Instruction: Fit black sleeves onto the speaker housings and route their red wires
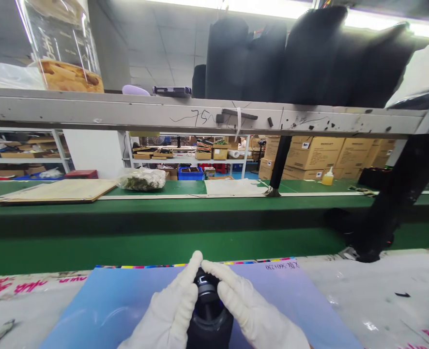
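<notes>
Both my hands wear white gloves. Between them, at the bottom middle, is a black object (209,317) with a glossy, rounded top and a dark matte lower part; I cannot make out its kind. My left hand (174,305) lies along its left side, fingers together and pointing forward. Against its right side rests my right hand (249,303), fingers bent inward over the upper edge. The fingertips of the two hands nearly meet at the far end of the object. A blue-violet printed sheet (105,305) lies beneath it, with a strip of colour marks along its far edge.
A green conveyor belt (127,249) runs across behind the sheet. Above it, a white shelf beam (127,110) carries a glass jug (67,46), a phone (172,91) and tall black shapes (243,63). A black post (392,203) stands at right. A board (54,190) and a bagged bundle (142,179) lie beyond.
</notes>
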A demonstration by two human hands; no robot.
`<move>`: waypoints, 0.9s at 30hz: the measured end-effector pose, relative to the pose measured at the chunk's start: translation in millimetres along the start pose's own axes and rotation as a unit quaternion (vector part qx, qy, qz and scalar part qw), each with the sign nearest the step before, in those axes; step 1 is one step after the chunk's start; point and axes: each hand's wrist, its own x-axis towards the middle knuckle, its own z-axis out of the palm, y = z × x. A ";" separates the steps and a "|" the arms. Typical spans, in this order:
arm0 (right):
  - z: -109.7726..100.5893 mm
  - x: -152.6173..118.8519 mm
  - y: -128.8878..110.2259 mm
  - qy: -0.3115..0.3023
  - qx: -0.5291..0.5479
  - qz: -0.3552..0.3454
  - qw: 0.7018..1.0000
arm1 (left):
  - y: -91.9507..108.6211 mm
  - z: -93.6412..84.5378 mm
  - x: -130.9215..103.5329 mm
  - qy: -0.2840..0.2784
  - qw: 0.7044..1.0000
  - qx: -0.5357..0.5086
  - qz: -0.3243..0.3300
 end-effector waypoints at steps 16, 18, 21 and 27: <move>-4.9 -1.0 -0.8 -0.009 -0.094 -0.062 0.994 | -14.7 1.2 7.3 0.001 1.000 0.020 -0.012; -7.0 -1.8 -3.1 -0.022 -0.101 -0.067 0.992 | -11.2 0.3 6.6 -0.016 0.999 0.025 -0.022; -7.0 1.5 -6.3 -0.013 -0.075 -0.062 0.995 | -6.5 -1.7 5.0 -0.026 0.997 0.070 -0.015; -12.3 21.8 -1.6 -0.026 0.124 0.055 0.990 | -9.2 -15.4 13.9 0.008 0.996 0.087 -0.033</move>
